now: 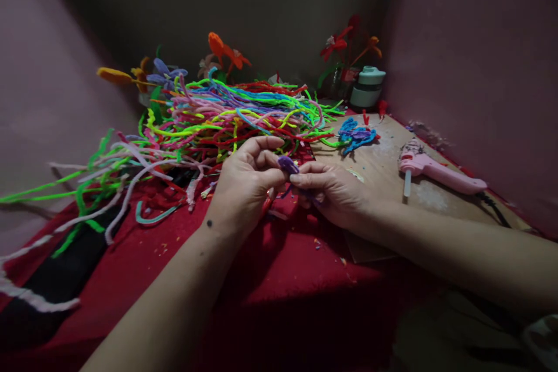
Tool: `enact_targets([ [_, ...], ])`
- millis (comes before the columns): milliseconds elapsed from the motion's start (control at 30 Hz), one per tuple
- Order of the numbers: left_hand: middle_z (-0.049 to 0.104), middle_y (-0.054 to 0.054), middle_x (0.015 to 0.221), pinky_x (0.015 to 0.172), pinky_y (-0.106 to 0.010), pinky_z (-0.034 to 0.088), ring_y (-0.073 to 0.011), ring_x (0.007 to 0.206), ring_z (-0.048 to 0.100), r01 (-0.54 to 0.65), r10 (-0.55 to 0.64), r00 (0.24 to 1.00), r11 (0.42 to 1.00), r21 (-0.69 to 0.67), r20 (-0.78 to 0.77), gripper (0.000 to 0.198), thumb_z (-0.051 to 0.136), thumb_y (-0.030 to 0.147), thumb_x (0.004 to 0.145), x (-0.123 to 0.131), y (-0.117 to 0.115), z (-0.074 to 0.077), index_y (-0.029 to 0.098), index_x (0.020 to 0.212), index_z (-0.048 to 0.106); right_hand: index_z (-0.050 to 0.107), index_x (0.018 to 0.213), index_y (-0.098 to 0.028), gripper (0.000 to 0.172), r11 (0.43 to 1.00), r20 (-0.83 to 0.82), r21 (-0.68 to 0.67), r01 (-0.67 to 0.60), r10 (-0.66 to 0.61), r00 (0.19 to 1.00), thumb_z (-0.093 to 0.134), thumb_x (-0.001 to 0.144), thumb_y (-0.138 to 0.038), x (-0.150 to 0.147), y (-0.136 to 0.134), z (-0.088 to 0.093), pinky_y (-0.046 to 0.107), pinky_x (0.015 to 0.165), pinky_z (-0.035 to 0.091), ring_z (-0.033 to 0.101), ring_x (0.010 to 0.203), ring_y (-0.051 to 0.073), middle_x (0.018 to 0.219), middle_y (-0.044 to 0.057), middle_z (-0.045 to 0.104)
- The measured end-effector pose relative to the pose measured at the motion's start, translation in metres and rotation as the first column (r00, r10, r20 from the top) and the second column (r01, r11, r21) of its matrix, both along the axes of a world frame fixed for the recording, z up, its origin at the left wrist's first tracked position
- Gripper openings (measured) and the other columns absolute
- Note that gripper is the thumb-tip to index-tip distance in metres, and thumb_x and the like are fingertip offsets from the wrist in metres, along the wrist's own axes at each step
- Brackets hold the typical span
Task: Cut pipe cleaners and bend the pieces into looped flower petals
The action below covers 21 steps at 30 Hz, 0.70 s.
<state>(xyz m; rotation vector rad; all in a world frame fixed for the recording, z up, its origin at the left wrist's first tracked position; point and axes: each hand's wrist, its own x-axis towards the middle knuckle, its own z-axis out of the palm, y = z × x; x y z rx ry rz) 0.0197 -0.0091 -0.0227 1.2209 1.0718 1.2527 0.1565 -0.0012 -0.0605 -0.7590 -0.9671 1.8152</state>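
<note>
Two bare forearms point(174, 296), cut off at the edges, reach over rumpled red cloth point(131, 261). Left hand point(244, 180) and right hand point(333, 192) pinch one fuzzy, looped purple stem point(286, 163) between them, its lower part mostly hidden. Beyond lies a tangled heap of multicoloured fuzzy stems point(248, 107), too overlapped to count; right, one pink plastic glue gun point(440, 171) on a flat tan board point(386, 145).

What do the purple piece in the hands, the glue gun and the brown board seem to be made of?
Purple piece: probably pipe cleaner, matt, judging by its fuzzy surface. Glue gun: likely plastic; its pink body looks smooth. Brown board: perhaps wood or cardboard, from its flat, dull, smudged face.
</note>
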Motion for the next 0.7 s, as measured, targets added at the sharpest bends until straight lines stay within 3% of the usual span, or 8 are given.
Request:
enact_targets([
  [133, 0.051, 0.010, 0.052, 0.039, -0.017, 0.032, -0.0051, 0.038, 0.043, -0.072, 0.067, 0.988, 0.997, -0.029, -0.137, 0.043, 0.060, 0.004, 0.053, 0.003, 0.000, -0.001, 0.018, 0.092, 0.050, 0.056, 0.061, -0.016, 0.019, 0.997, 0.110, 0.028, 0.066, -0.069, 0.992, 0.074, 0.057, -0.019, -0.001, 0.002, -0.004, 0.022, 0.041, 0.027, 0.040, 0.038, 0.006, 0.048, -0.006, 0.052],
  [433, 0.049, 0.008, 0.050, 0.035, -0.019, 0.029, -0.0078, 0.036, 0.045, -0.044, 0.013, 0.930, 0.996, -0.074, -0.366, 0.039, 0.057, 0.002, 0.052, -0.003, 0.001, 0.007, 0.016, 0.088, 0.049, 0.057, 0.061, -0.016, 0.016, 0.990, 0.215, 0.131, 0.055, -0.083, 0.973, 0.073, 0.060, -0.021, -0.002, 0.000, -0.007, 0.022, 0.040, 0.023, 0.038, 0.038, 0.006, 0.046, -0.006, 0.051],
  [700, 0.053, 0.006, 0.051, 0.036, -0.018, 0.026, -0.0071, 0.037, 0.043, 0.006, -0.030, 0.934, 0.998, -0.067, -0.356, 0.036, 0.061, 0.005, 0.054, -0.008, 0.002, 0.006, 0.016, 0.087, 0.053, 0.056, 0.062, -0.017, 0.017, 0.986, 0.210, 0.149, 0.069, -0.100, 0.973, 0.072, 0.060, -0.022, -0.003, -0.002, -0.006, 0.021, 0.040, 0.025, 0.039, 0.039, 0.006, 0.047, -0.006, 0.051],
])
